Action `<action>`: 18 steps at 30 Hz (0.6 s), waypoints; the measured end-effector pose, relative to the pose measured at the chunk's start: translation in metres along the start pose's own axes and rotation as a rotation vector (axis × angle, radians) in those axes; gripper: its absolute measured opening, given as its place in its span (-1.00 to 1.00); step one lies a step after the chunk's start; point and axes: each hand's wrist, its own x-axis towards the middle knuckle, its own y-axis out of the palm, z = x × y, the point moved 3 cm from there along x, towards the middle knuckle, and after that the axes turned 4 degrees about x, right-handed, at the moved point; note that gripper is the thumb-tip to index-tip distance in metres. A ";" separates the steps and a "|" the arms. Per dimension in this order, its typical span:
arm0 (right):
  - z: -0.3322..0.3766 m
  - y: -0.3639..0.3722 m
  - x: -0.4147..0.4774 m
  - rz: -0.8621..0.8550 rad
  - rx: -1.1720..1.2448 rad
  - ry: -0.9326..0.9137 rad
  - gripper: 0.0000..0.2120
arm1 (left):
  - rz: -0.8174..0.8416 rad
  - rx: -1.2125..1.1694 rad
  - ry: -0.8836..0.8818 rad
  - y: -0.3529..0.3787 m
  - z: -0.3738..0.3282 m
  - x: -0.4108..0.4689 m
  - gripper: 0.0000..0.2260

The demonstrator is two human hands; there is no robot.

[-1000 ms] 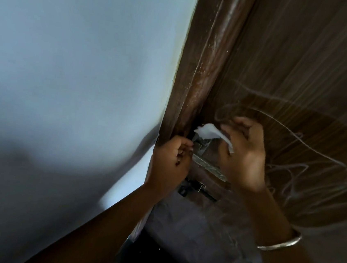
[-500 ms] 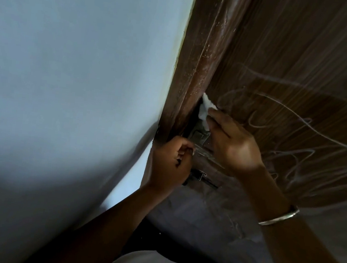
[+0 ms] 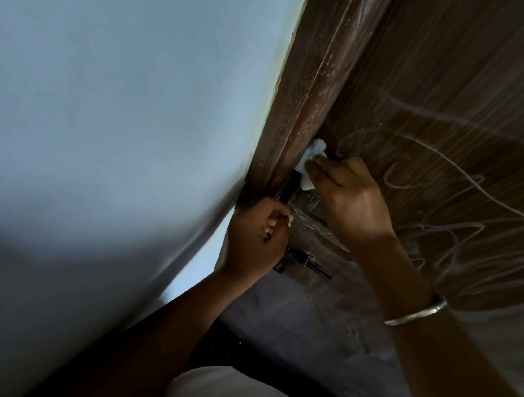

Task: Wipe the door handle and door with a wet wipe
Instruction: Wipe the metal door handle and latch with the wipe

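Right hand (image 3: 352, 201) raised against the dark brown wood-grain door (image 3: 459, 89), forearm rising from the lower right corner, back of the hand toward the camera, a thin silver metal bangle (image 3: 416, 316) round the wrist. Fingers (image 3: 323, 172) curled leftward and closed on a small crumpled white wet wipe (image 3: 311, 160), pressing it to the door's left edge where that edge meets the reddish-brown moulded wooden door frame (image 3: 317, 91). Wipe showing only as a pale wad poking out above and left of the fingertips, its upper lobe touching the frame's groove; remainder hidden under the hand. Left hand (image 3: 258, 236) lower and to the left, forearm coming up from the bottom centre, fingers folded into a loose fist on the door's edge just below the wipe; whether gripping the edge or the hardware there cannot be told. Between the two hands, a dull metal door handle plate (image 3: 310, 201), partly covered by the right palm. Just below the left hand, a small dark metal latch (image 3: 304, 262) on the door face. Pale chalk-like scribbles (image 3: 478, 221) looping over the door panel to the right of the right hand. Plain pale blue-grey wall (image 3: 117, 118) filling the left side.
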 end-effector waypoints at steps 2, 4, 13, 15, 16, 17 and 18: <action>0.002 0.003 0.007 0.010 -0.012 -0.016 -0.73 | 0.004 0.002 -0.002 0.000 0.002 0.000 -0.86; -0.003 0.000 0.001 -0.030 -0.033 0.004 -0.77 | 0.004 0.009 -0.023 -0.003 0.005 0.001 -0.83; -0.014 -0.004 -0.019 -0.244 -0.024 -0.005 -0.91 | 0.002 0.045 -0.016 -0.001 0.009 0.001 -0.89; -0.014 -0.004 -0.018 -0.245 -0.017 -0.013 -0.93 | 0.004 0.051 -0.009 0.000 0.007 0.002 -0.90; -0.015 -0.004 -0.019 -0.224 -0.023 -0.020 -0.93 | 0.006 0.057 -0.003 0.001 0.006 0.002 -0.91; -0.016 -0.004 -0.022 -0.187 -0.032 -0.030 -0.92 | 0.005 0.062 -0.001 0.001 0.005 0.002 -0.92; -0.018 -0.004 -0.024 -0.136 -0.037 -0.041 -0.89 | 0.003 0.062 -0.003 0.001 0.005 0.002 -0.93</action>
